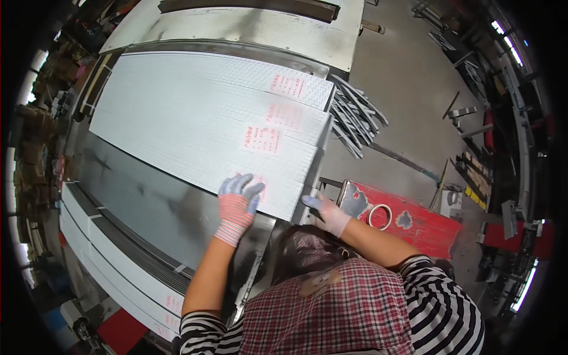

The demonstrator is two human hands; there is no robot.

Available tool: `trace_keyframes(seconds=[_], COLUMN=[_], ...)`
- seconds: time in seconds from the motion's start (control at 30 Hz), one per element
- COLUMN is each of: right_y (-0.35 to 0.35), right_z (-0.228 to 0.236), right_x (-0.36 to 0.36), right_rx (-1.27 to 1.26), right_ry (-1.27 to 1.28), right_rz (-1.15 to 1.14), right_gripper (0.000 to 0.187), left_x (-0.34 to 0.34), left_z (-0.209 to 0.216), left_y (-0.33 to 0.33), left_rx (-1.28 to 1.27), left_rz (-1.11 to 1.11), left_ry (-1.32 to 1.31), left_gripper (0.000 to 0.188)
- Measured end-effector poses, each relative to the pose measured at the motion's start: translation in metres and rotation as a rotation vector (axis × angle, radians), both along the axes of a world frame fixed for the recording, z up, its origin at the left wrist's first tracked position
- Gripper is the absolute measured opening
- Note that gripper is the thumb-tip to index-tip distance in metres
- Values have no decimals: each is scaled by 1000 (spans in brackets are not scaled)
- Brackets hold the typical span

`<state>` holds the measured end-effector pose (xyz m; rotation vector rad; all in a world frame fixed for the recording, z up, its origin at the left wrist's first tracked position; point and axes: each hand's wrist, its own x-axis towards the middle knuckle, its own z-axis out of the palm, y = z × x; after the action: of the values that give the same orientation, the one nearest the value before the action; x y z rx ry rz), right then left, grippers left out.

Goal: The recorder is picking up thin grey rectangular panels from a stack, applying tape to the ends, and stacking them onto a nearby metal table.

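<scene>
Long white panels (pixel 177 112) lie stacked and overlapping on a grey metal work surface (pixel 148 183), with paper labels in red print near their right ends. My left hand (pixel 235 204), in a striped grey-and-red knit glove, rests on the near edge of the front panel beside one label (pixel 260 186). Its fingers are partly spread and cover some of that label. My right hand (pixel 328 214), gloved too, is at the panel's near right corner. Its thumb stretches toward the panel end; the other fingers are mostly hidden.
A white-topped machine table (pixel 236 26) stands beyond the panels. Thin metal strips (pixel 358 115) lie heaped at right. A worn red board (pixel 408 228) carries a roll of tape (pixel 380 217). More long panels (pixel 112 251) are stacked at left. A checked apron (pixel 331 307) covers my front.
</scene>
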<state>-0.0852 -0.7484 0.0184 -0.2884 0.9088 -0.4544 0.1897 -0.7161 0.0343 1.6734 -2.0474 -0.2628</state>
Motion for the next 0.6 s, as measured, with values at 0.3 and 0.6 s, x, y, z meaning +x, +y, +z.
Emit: trace_keyframes(seconds=[0.3,0.6], right_y=[30,-6], right_z=[-4,-37], right_x=[-121,-48], right_rx=[31,-228], right_ry=[34,149], right_rz=[-75,251], right_gripper=[59,68], left_x=[-107,-34], left_z=[3,-1], left_y=[33,7], left_rx=[33,-35], left_rz=[-100,-61], left_ry=[66,-135], left_gripper=[40,33])
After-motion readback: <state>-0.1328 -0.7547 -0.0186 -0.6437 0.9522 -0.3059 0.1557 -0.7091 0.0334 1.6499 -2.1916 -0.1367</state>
